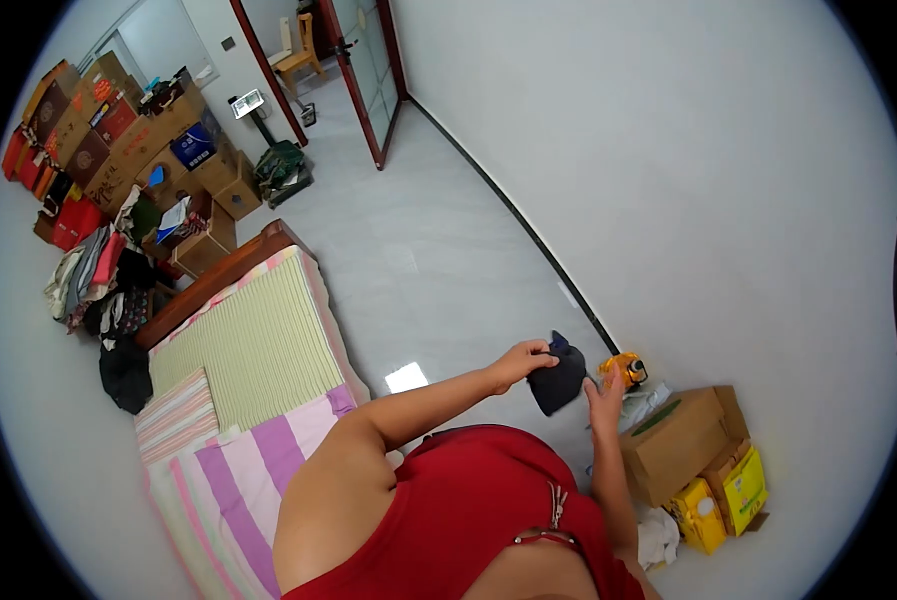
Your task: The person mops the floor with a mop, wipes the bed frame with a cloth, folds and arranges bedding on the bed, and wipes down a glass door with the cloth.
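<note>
A dark navy, soft cloth item (pixel 556 378), perhaps a cap, hangs in front of me above the floor. My left hand (pixel 520 366) pinches its upper left edge between thumb and fingers. On its other side, my right hand (pixel 605 402) is raised with thumb and fingers apart, the thumb close to the cloth's edge. Whether that thumb touches the cloth I cannot tell. Just behind my right fingertips, a yellow and black object (pixel 625 369) stands by the wall, partly hidden by the hand.
An open cardboard box (pixel 680 440) and yellow packages (pixel 743 490) sit at my right by the wall. On the left is a bed (pixel 258 375) with striped covers. Stacked cartons (pixel 148 140), a platform scale (pixel 283 170) and an open door (pixel 368 80) are farther off.
</note>
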Tool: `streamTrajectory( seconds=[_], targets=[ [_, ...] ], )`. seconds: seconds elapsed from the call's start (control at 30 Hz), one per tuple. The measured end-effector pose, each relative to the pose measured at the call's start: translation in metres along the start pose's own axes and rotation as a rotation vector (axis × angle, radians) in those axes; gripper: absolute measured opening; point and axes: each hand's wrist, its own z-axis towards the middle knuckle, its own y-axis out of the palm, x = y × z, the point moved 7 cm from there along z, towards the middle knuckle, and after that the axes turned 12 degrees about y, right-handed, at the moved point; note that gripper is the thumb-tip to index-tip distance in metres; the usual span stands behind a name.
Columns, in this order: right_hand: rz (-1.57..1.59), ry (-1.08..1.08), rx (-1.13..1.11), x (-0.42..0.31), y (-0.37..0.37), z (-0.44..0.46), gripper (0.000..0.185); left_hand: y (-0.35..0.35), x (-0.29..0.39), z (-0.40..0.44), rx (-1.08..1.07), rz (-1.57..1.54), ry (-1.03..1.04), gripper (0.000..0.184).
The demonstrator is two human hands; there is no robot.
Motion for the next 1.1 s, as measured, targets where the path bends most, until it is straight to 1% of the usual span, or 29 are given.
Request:
streamTrajectory(
  seconds=[0.07,0.1,0.13,0.2,0.23,0.33,0.37,0.47,0.5,0.53,0.6,0.7,0.8,0.83,0.87,0.93,1.03,1.1],
  targets=[
    [-0.261,-0.22,0.031,-0.025,0.014,0.024,0.068,-0.022,0.012,0.011,0.06,0.032,0.012,0.018],
    [-0.181,-0.267,-0.017,-0.034,0.027,0.035,0.065,-0.03,0.019,0.017,0.075,0.072,0.036,0.019],
    [-0.131,-0.279,-0.132,-0.039,0.039,0.046,0.063,-0.035,0.025,0.024,0.089,0.109,0.057,0.02],
    [-0.027,-0.292,-0.358,-0.078,0.069,0.049,0.059,-0.037,0.041,0.039,0.067,0.117,0.038,0.02],
    [0.087,-0.206,-0.523,-0.077,0.087,0.059,0.056,-0.035,0.047,0.047,0.055,0.12,0.026,0.021],
    [0.498,0.177,-0.889,-0.098,0.128,0.083,0.061,-0.039,0.057,0.083,0.132,0.098,-0.007,0.024],
    [0.575,0.189,-0.953,-0.108,0.138,0.097,0.062,-0.044,0.07,0.096,0.112,0.104,0.083,0.028],
    [0.659,0.338,-1.113,-0.13,0.164,0.142,0.059,-0.081,0.078,0.141,0.179,0.124,0.082,0.032],
    [0.648,0.34,-1.171,-0.136,0.176,0.162,0.057,-0.092,0.087,0.157,0.182,0.114,0.149,0.034],
    [0.649,0.424,-1.212,-0.136,0.187,0.179,0.056,-0.105,0.095,0.168,0.223,0.161,0.176,0.037],
    [0.671,0.516,-1.294,-0.159,0.203,0.206,0.052,-0.127,0.114,0.19,0.296,0.169,0.081,0.04],
    [0.757,0.598,-1.328,-0.202,0.231,0.245,0.05,-0.168,0.142,0.221,0.388,0.102,0.153,0.044],
    [0.957,0.633,-1.434,-0.252,0.274,0.277,0.051,-0.233,0.172,0.237,0.586,0.199,0.291,0.045],
    [0.966,0.647,-1.486,-0.256,0.296,0.292,0.05,-0.257,0.176,0.238,0.678,0.192,0.262,0.042],
    [0.98,0.666,-1.484,-0.264,0.313,0.304,0.051,-0.282,0.18,0.236,0.776,0.185,0.235,0.04],
    [0.998,0.77,-1.405,-0.273,0.346,0.325,0.052,-0.336,0.175,0.226,0.909,0.228,0.183,0.035],
    [1.089,0.853,-1.389,-0.316,0.389,0.362,0.054,-0.437,0.166,0.229,1.123,0.228,0.082,0.031],
    [1.158,0.753,-1.627,-0.344,0.44,0.402,0.058,-0.504,0.183,0.251,1.169,0.24,0.155,0.028]
  ],
)
